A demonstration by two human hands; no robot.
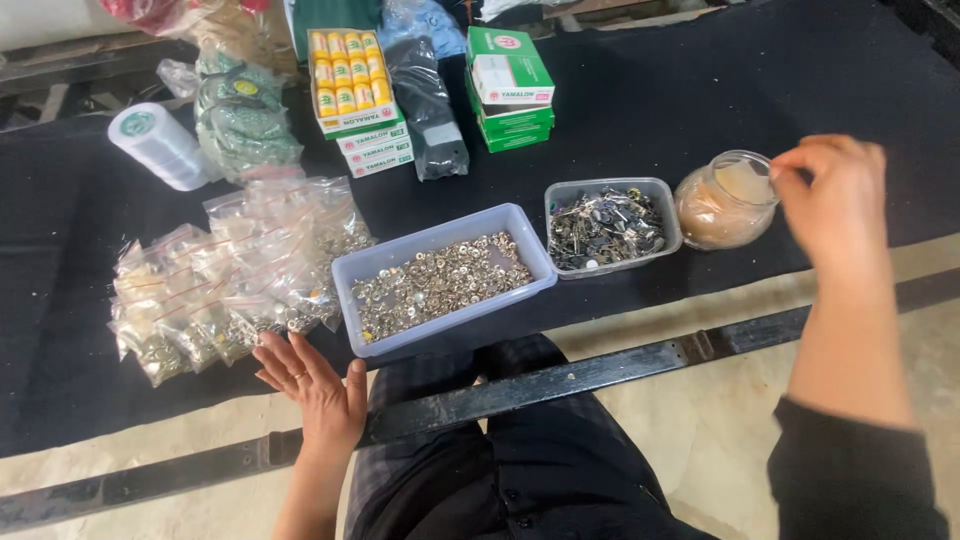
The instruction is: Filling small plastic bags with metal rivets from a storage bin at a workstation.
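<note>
My left hand (312,385) lies flat with fingers spread on the black cloth, just below a pile of small clear bags (232,277) filled with metal bits. My right hand (835,200) hovers at the rim of a clear plastic jar (722,203) lying on its side, fingers pinched near its mouth; whether they hold anything is hidden. Between the hands sits a pale blue plastic tub (442,278) of small silver metal rings. Beside it on the right is a smaller clear tub (611,227) of dark metal pieces.
At the back stand stacked green and white boxes (509,88), an open box of yellow thread spools (350,72), a white thread cone (160,147), a dark plastic bag (428,110) and a greenish bundle (243,118). A black metal bar (560,380) crosses over my lap.
</note>
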